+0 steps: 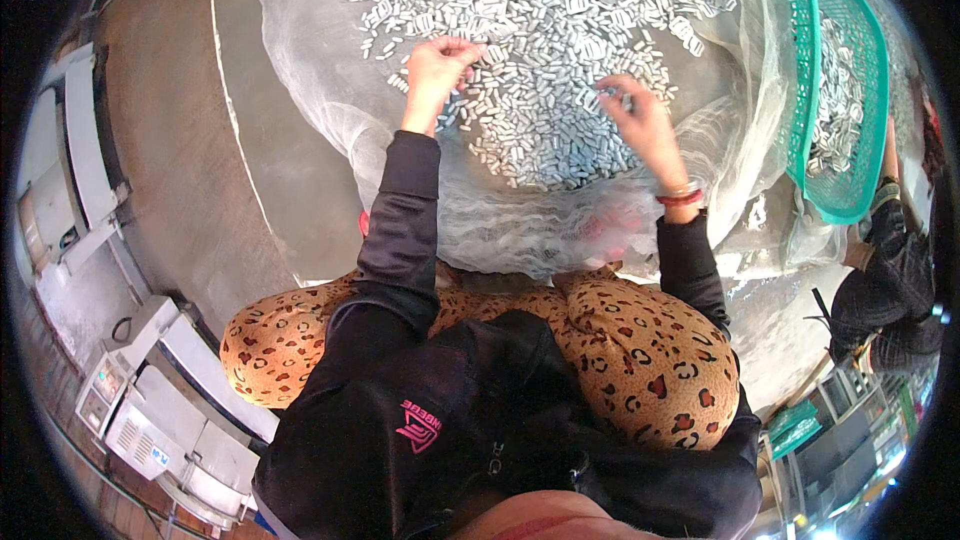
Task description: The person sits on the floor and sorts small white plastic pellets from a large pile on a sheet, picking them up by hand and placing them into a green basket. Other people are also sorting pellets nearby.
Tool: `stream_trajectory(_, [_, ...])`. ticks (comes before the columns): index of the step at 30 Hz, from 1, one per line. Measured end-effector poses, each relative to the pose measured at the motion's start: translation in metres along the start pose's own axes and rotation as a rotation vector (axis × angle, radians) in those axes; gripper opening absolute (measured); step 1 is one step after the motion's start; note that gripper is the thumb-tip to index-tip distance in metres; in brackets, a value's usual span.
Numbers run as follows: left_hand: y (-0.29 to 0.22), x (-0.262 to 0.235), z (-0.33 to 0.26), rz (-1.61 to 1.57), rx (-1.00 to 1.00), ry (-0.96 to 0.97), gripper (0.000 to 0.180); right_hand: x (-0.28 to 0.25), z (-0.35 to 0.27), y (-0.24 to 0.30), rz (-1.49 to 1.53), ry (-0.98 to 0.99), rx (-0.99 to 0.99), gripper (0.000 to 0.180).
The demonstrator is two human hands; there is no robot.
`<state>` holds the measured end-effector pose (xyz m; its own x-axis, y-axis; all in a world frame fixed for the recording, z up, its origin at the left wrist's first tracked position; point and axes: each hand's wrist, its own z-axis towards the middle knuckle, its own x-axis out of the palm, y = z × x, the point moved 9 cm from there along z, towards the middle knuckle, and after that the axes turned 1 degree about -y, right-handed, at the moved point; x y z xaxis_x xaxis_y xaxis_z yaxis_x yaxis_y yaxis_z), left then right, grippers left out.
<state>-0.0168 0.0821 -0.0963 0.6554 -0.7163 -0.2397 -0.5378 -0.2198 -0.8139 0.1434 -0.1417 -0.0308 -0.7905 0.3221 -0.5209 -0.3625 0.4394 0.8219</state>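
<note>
— How is the sorting best done here?

— The heap of small grey-white metal pieces (pixel 560 50) is spread on sheer mesh cloth (pixel 300 70) over the round metal surface (pixel 250 180), directly under and ahead of both hands. The left hand (pixel 438 65) is curled, fingertips pinched among pieces at the heap's near edge; the right hand (pixel 640 120) is loosely cupped, fingers bent onto the pieces. A few should be drawn off at a time, so the cloth is not dragged.

— What cannot be made out?

— Whether anything is actually gripped in either hand cannot be told. The pieces' exact shape is too small to read. The green plastic basket (pixel 840 90), beyond the right hand, is cut off by the rim — as is another person's arm (pixel 885 190) beside it.
</note>
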Motion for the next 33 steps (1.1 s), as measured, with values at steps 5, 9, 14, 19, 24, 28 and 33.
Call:
stream_trajectory(5, [-0.036,0.036,-0.022,0.831,0.361,-0.259,0.038,0.019,-0.005,-0.002,-0.435,-0.141,0.033,0.038])
stream_trajectory(9, [-0.035,0.044,-0.011,0.824,0.397,-0.117,0.04,0.002,0.007,-0.018,-0.239,-0.067,0.186,0.025])
stream_trajectory(14, [-0.025,0.03,-0.022,0.923,0.349,-0.149,0.042,-0.002,-0.001,-0.038,1.078,-0.071,0.388,0.005])
stream_trajectory(19, [-0.036,0.028,-0.019,0.366,0.274,0.091,0.029,0.014,0.002,-0.003,1.873,0.231,0.047,0.031])
stream_trajectory(24, [-0.157,0.093,-0.076,0.436,0.619,0.319,0.018,0.013,-0.005,0.004,1.756,0.088,0.255,0.061])
stream_trajectory(28, [-0.18,0.142,-0.122,0.479,0.86,0.37,0.026,0.038,0.006,-0.004,2.221,0.288,-0.062,0.043])
stream_trajectory(33, [-0.218,0.14,-0.154,0.33,1.082,0.189,0.029,-0.022,0.004,0.002,1.855,-0.368,0.165,0.029])
